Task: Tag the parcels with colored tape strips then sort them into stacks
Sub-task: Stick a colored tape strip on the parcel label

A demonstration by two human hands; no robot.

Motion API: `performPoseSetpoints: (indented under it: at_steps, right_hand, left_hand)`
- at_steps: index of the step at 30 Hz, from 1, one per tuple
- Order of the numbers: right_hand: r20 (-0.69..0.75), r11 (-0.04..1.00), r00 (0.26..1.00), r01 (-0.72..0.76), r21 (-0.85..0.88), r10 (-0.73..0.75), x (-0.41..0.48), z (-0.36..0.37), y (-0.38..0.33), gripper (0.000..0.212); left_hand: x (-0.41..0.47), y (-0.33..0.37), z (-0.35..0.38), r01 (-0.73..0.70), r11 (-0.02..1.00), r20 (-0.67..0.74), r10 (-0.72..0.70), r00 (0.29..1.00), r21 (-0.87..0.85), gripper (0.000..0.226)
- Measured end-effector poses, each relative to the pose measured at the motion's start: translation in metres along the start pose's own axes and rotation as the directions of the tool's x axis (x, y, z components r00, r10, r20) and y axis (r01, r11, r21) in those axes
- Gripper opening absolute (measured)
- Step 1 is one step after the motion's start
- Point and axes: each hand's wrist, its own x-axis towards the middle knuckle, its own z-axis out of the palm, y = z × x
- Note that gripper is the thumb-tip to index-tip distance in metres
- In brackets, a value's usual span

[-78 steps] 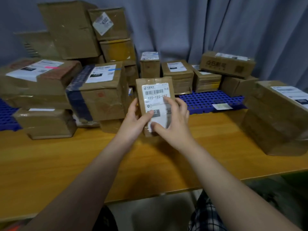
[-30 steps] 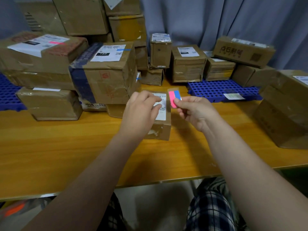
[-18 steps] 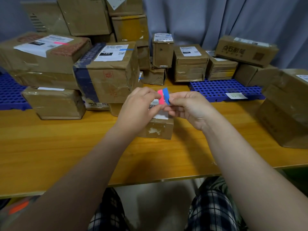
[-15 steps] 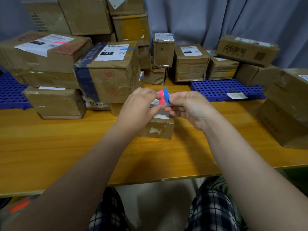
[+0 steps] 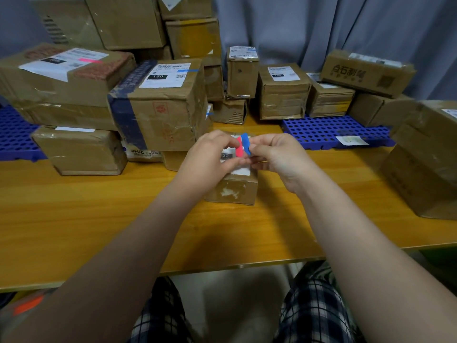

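A small cardboard parcel (image 5: 233, 188) with a white shipping label lies flat on the wooden table (image 5: 86, 219) in front of me. Just above it my right hand (image 5: 277, 157) pinches a little pad of pink and blue tape strips (image 5: 242, 146). My left hand (image 5: 210, 157) meets it from the left, thumb and fingertips pinching at the pink strip's edge. Both hands hide most of the parcel's label.
Taped parcels are stacked at the left, one with a pink strip (image 5: 87, 60), one with a blue strip (image 5: 185, 70). More boxes stand at the back and a large box (image 5: 425, 159) at right. Blue perforated pallets (image 5: 329, 131) lie behind.
The parcel, held upright earlier, now lies flat on the table. My right hand brought the pink and blue strips over it and my left hand came to pinch at them.
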Motion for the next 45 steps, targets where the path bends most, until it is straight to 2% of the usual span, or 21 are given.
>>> performPoseSetpoints:
  at_steps: [6,11,15,17,19,22,24,31,37,45]
  right_hand:
    - [-0.03,0.962,0.996,0.068,-0.263,-0.079,0.002,0.0,0.0,0.015]
    - [-0.011,0.93,0.994,0.098,-0.354,-0.109,0.002,0.0,0.001,0.016]
    - [-0.008,0.947,0.995,0.09,-0.31,-0.097,0.002,0.0,0.003,0.023]
    - [-0.015,0.953,0.996,0.08,-0.292,-0.088,0.002,0.0,0.004,0.024]
    - [-0.031,0.946,0.996,0.075,-0.315,-0.089,0.003,0.001,0.006,0.02]
    - [-0.024,0.934,0.996,0.077,-0.35,-0.091,0.003,0.002,0.006,0.015]
    - [-0.009,0.938,0.995,0.088,-0.336,-0.097,0.001,0.002,0.005,0.016]
    - [0.04,0.964,0.992,0.128,-0.235,-0.122,-0.002,-0.002,0.005,0.005]
    - [0.166,1.0,0.986,-0.028,-0.013,0.03,0.001,-0.011,0.008,0.01]
    - [0.217,0.998,0.975,-0.059,0.013,0.055,-0.001,-0.019,0.007,0.006]
  left_hand:
    - [0.002,-0.004,-0.003,0.15,0.946,0.072,-0.135,0.988,-0.286,0.027]
    - [0.001,0.001,-0.006,0.143,0.954,0.074,-0.128,0.989,-0.262,0.016]
    - [0.0,0.003,-0.01,0.093,0.993,0.069,-0.089,0.994,-0.072,0.004]
    - [0.0,0.003,-0.009,0.07,0.997,0.058,-0.071,0.996,0.017,0.016]
    - [0.0,0.003,-0.008,0.064,0.996,0.058,-0.068,0.996,0.054,0.022]
    - [0.0,0.005,-0.007,0.086,0.995,0.063,-0.09,0.994,0.057,0.018]
    - [-0.001,0.006,-0.006,0.114,0.993,0.062,-0.114,0.992,0.005,0.01]
    - [-0.002,0.005,-0.004,0.237,0.906,0.13,-0.203,0.97,-0.352,0.012]
    - [-0.004,0.007,-0.009,0.255,0.869,0.206,-0.181,0.962,-0.424,0.013]
    - [-0.005,0.008,-0.013,0.295,0.785,0.231,-0.198,0.953,-0.545,0.012]
